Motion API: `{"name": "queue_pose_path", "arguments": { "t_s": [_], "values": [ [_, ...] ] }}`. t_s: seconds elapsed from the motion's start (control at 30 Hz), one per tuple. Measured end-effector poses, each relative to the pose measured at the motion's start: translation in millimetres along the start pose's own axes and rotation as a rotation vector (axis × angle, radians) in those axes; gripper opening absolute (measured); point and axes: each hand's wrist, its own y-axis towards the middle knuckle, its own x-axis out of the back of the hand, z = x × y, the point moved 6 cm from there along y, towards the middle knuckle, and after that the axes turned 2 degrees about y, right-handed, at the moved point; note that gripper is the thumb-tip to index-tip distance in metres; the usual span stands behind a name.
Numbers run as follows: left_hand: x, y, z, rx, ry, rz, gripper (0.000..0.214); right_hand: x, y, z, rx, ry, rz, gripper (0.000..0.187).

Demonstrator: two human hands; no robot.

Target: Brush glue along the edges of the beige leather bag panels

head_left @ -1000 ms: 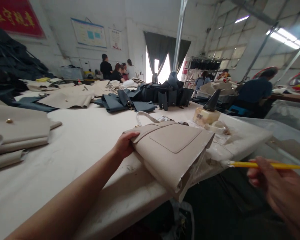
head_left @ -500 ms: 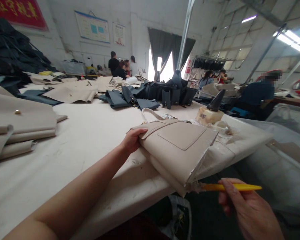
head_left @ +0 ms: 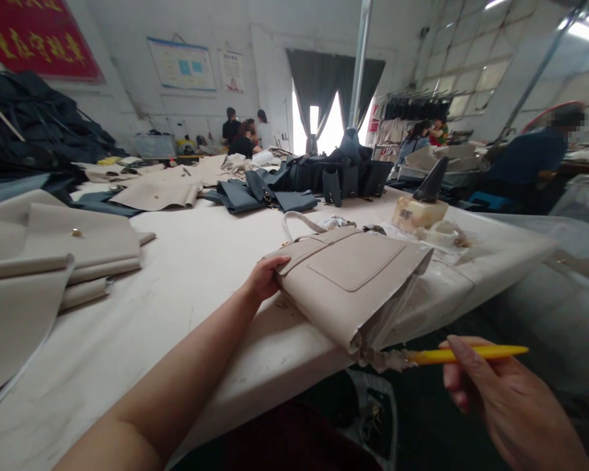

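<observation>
The left grip is half open and presses on a beige bag to keep it still at the desk edge. The right grip pinches a yellow pen near torn plastic wrap.
</observation>
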Motion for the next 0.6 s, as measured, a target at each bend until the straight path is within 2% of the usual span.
{"name": "queue_pose_path", "arguments": {
  "t_s": [0.1, 0.2, 0.3, 0.43, 0.5, 0.57, 0.6],
  "values": [
    [7.8, -4.9, 8.9, 0.065, 0.004, 0.015, 0.032, 1.0, 1.9, 0.1, 0.005, -0.075, 0.027, 0.054],
    [10.7, -8.5, 15.3, 0.117, -0.003, 0.029, 0.034, 13.4, 12.8, 5.6, 0.084, -0.267, -0.071, 0.056],
    [8.6, -9.8, 13.5, 0.076, -0.011, 0.051, 0.039, 18.8, 15.8, 9.6, 0.125, -0.299, -0.141, 0.053],
    [8.0, -9.1, 12.9, 0.067, -0.012, 0.027, 0.039, -1.7, 2.1, 10.4, 0.155, -0.284, 0.010, 0.053],
    [9.1, -8.4, 13.4, 0.068, -0.014, 0.009, 0.037, -5.1, -2.5, 13.6, 0.188, -0.310, 0.040, 0.054],
    [9.4, -8.4, 13.8, 0.072, -0.022, 0.002, 0.034, 8.3, 2.9, 19.6, 0.206, -0.347, -0.037, 0.054],
    [9.3, -8.8, 13.9, 0.078, -0.028, -0.002, 0.033, 21.6, 9.9, 23.5, 0.204, -0.346, -0.114, 0.054]
  ]
}}
